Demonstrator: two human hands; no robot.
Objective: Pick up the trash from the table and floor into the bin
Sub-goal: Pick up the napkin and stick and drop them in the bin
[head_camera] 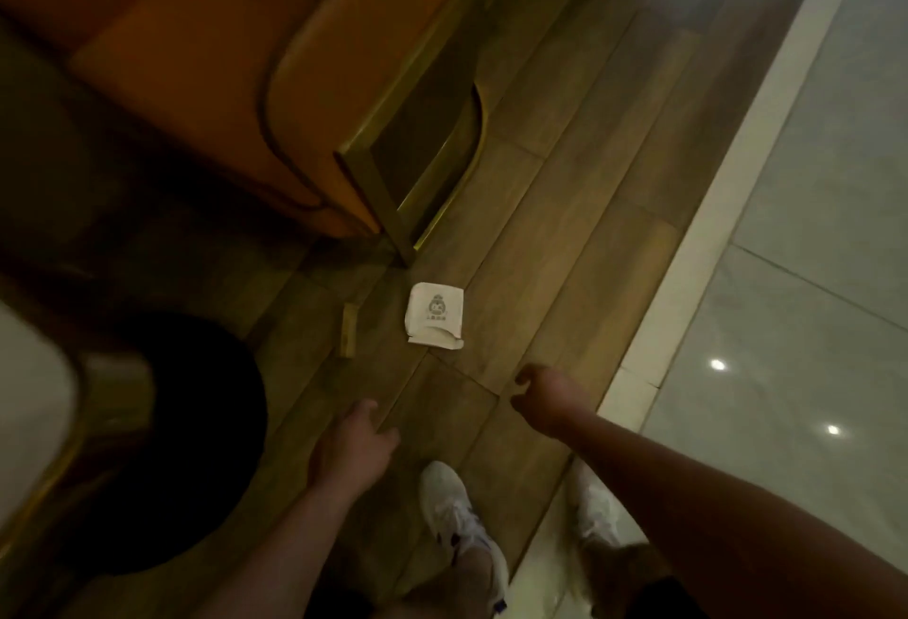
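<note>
A white paper bag [434, 316] with a printed logo lies flat on the wooden floor, just below a chair leg. A small tan strip of trash [349, 328] lies to its left. A round black bin [177, 441] stands at the lower left. My left hand [351, 444] hangs over the floor beside the bin, fingers apart, holding nothing. My right hand [543, 400] reaches down a short way below and right of the bag, fingers curled inward, with nothing seen in it.
An orange upholstered chair [206, 78] with a gold metal frame [393, 205] fills the upper left. A pale table edge [29, 402] shows at the far left. Glossy grey tiles [810, 274] lie to the right past a white border strip. My white shoes [457, 515] stand below.
</note>
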